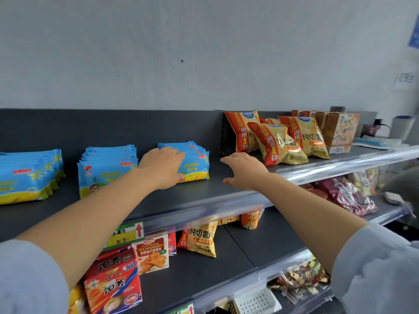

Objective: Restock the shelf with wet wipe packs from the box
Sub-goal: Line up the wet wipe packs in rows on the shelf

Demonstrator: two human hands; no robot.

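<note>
Three rows of blue and yellow wet wipe packs stand on the dark top shelf: a left row, a middle row and a right row. My left hand rests against the left side and front of the right row, thumb low by the front pack's bottom edge. My right hand hovers over bare shelf just right of that row, fingers relaxed and spread, holding nothing. The box is not in view.
Orange and yellow chip bags stand right of my right hand, with a carton behind them. Lower shelves hold red snack boxes, a croissant box and more bags. A price tag hangs on the shelf rail.
</note>
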